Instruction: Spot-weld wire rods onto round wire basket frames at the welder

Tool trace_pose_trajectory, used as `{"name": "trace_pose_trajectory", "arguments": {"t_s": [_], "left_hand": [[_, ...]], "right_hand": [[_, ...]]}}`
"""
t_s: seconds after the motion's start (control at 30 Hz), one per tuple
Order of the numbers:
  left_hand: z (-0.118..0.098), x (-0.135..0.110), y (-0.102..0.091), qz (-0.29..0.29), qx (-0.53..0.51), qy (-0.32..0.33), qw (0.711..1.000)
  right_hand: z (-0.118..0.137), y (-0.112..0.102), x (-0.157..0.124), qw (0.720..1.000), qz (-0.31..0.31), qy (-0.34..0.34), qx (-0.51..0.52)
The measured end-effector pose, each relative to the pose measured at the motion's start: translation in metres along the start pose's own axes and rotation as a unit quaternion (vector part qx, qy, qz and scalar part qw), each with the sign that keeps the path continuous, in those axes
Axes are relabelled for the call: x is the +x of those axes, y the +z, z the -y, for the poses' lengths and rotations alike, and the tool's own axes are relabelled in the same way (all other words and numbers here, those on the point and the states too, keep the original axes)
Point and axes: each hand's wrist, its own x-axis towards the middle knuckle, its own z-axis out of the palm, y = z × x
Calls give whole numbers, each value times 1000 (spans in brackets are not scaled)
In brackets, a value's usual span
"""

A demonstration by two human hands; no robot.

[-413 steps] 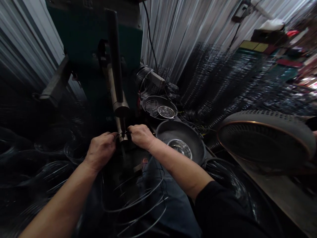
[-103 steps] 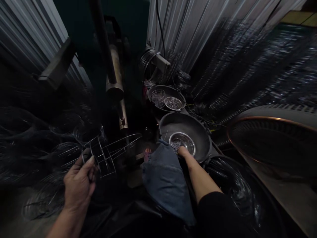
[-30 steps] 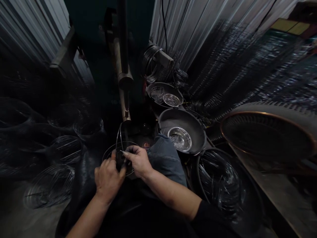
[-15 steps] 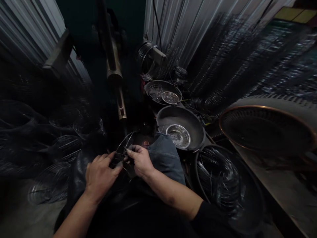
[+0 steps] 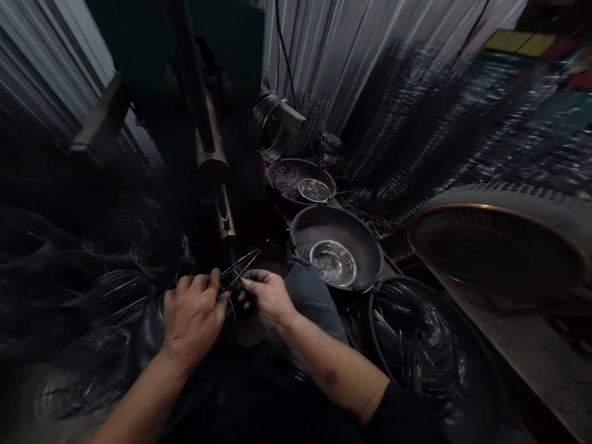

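A thin round wire frame (image 5: 241, 264) with crossing wires is between my hands, below the tip of a brass-coloured machine electrode (image 5: 225, 216). My left hand (image 5: 195, 308) grips the frame's near left side, fingers bent around it. My right hand (image 5: 266, 293) pinches a wire at the frame's right side between thumb and fingers. Whether that wire is a loose piece or part of the frame is too dark to tell. Right of my knee, a steel bowl (image 5: 345, 277) with short wire pieces sits inside a dark round basin (image 5: 361, 228).
A farther basin (image 5: 300, 160) holds a wire frame and another small bowl (image 5: 314, 190). Coiled wire rings (image 5: 419, 339) fill a pan at the right. Wire bundles (image 5: 83, 370) lie at the left. A round copper-rimmed object (image 5: 490, 246) stands at right; stacked wire goods line the wall.
My left hand has turned the wire frame, which now tilts more to the right. My right hand has shifted slightly right. The whole view has dipped a little downward in the picture.
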Motion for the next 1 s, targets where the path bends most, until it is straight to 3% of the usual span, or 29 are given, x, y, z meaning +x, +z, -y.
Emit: {"name": "trace_pose_trajectory", "arguments": {"t_s": [0.43,1.0], "left_hand": [[22,45,3,-29,-7,59,998],[44,101,-34,30,-21,93,995]], "right_hand": [[6,22,36,999,-3,-3,54],[34,49,60,995,2,-39,90]]}}
